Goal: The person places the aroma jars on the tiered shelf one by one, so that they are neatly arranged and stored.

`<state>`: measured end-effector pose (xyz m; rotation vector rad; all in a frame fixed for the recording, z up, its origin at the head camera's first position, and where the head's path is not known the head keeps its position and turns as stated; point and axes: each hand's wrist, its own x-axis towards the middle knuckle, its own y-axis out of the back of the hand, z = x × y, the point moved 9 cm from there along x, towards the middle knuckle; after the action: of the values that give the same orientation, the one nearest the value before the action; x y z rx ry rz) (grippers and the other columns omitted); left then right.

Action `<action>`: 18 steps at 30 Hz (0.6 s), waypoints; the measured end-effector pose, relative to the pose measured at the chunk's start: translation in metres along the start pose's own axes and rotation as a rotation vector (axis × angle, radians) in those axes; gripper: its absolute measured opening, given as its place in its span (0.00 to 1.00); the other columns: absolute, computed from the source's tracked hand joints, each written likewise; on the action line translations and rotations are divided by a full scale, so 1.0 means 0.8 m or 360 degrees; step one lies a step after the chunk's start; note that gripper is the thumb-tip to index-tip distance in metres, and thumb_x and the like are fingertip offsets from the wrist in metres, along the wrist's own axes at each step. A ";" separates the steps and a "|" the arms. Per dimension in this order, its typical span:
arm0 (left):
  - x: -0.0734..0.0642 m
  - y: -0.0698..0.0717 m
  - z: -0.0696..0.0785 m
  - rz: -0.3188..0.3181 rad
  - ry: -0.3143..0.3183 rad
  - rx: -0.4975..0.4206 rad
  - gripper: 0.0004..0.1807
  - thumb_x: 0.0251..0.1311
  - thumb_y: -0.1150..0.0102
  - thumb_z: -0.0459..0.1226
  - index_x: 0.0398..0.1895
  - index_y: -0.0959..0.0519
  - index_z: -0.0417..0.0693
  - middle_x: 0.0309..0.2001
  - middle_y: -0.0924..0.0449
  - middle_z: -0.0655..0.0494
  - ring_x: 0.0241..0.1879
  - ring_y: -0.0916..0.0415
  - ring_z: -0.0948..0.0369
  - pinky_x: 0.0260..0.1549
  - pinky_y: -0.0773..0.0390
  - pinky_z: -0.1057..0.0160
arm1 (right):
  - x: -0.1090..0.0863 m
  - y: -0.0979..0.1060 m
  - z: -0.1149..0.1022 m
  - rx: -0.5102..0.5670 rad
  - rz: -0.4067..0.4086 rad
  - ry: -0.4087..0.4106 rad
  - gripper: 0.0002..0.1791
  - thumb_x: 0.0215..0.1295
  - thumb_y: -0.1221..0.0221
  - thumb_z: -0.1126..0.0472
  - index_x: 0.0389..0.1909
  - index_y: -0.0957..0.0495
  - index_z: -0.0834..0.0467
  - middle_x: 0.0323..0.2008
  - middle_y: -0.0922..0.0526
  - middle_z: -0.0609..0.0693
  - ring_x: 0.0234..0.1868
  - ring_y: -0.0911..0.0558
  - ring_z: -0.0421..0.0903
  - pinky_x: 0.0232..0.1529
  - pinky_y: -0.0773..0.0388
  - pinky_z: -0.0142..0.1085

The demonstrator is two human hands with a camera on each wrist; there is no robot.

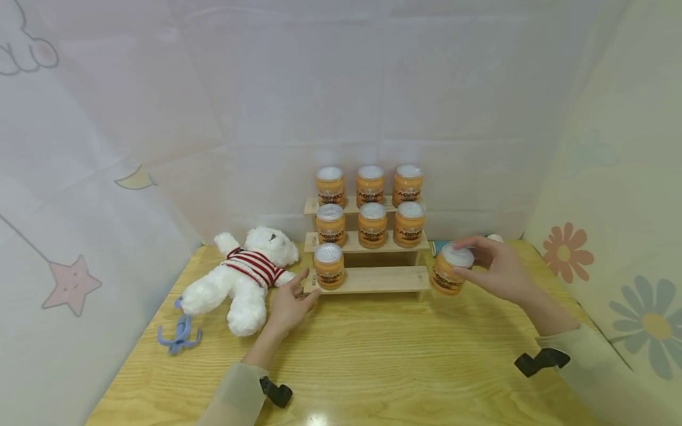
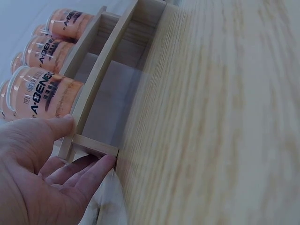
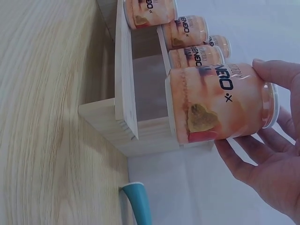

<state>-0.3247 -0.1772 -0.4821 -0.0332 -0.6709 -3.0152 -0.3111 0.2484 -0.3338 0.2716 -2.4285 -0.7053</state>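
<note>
A three-tier wooden shelf (image 1: 380, 280) stands at the back of the table, bearing orange cans with pale lids. Three cans are on the top tier, three on the middle, and one can (image 1: 330, 267) sits at the left of the bottom tier. My left hand (image 1: 290, 305) holds the shelf's left end, thumb on the bottom board's front edge and fingers (image 2: 96, 176) against the side panel. In my right hand (image 1: 495, 269) is another orange can (image 3: 218, 105), gripped near its lid between thumb and fingers. It is raised beside the bottom tier's right end, tilted slightly.
A white plush bear (image 1: 250, 272) in a red-striped top lies left of the shelf, by a blue-purple pronged object (image 1: 180, 336). Behind the held can lies a teal object (image 3: 137, 201), partly hidden. Cloth walls (image 1: 298, 89) border the table (image 1: 367, 361).
</note>
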 end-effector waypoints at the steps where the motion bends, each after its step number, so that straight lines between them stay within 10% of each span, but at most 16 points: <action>1: 0.000 0.000 0.000 0.0004 -0.0001 0.0000 0.40 0.70 0.30 0.45 0.82 0.34 0.53 0.68 0.27 0.22 0.26 0.20 0.64 0.22 0.25 0.68 | 0.002 -0.002 -0.001 0.0017 0.0000 0.0009 0.21 0.61 0.27 0.74 0.54 0.16 0.61 0.55 0.15 0.64 0.48 0.14 0.28 0.48 0.16 0.23; 11: 0.001 -0.001 -0.001 -0.0001 0.0012 -0.0019 0.39 0.70 0.30 0.46 0.82 0.34 0.55 0.72 0.31 0.23 0.49 0.10 0.50 0.32 0.18 0.68 | 0.016 -0.019 -0.004 0.0170 -0.0005 0.0044 0.21 0.59 0.27 0.76 0.53 0.16 0.64 0.59 0.16 0.70 0.51 0.14 0.29 0.51 0.16 0.24; 18: 0.001 -0.001 -0.002 -0.0013 0.0013 -0.0027 0.39 0.71 0.30 0.44 0.82 0.34 0.53 0.71 0.30 0.22 0.47 0.09 0.52 0.32 0.16 0.68 | 0.026 -0.038 -0.002 0.0208 -0.0052 0.0016 0.21 0.59 0.25 0.73 0.53 0.16 0.60 0.60 0.16 0.66 0.52 0.14 0.31 0.52 0.16 0.26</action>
<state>-0.3254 -0.1769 -0.4842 -0.0189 -0.6463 -3.0273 -0.3261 0.2149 -0.3395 0.3665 -2.4693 -0.5581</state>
